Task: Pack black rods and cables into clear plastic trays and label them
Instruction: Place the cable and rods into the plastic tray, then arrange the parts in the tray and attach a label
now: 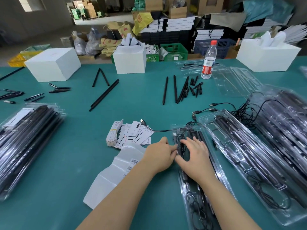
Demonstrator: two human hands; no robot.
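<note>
I am tucking a cable [180,146] into the near tray [187,188], the one lying lengthwise in front of me. My left hand [160,154] pinches the cable at the tray's left edge, fingers curled in on it. My right hand [196,154] lies over the tray with its fingers spread and fairly straight, pressing down on what is already seated. To do this well, I think I should keep the right hand flat as a hold-down while the left feeds the loose length into its channel in small bites — a cable pushed in all at once tends to spring back out. The plug end [142,121] trails off to the left over the cards, so that tail has to come in last.

That near tray holds black rods [201,136] toward its far end and coiled cable lower down; the exact compartment under my palm is hidden.

Just to the right sits a second tray [245,156], angled, with rods along it and a cable curled at its near end. Beyond it, a tall stack of filled trays [285,120] is blurred. Another stack of filled trays [29,140] stands at my left. An empty tray [235,83] lies farther back by the water bottle [209,61].

Labels are close — a barcode sheet [116,171] under my left forearm, and printed cards [131,135] just beyond it. Loose rods [174,88] wait farther out on the green table [74,155].
</note>
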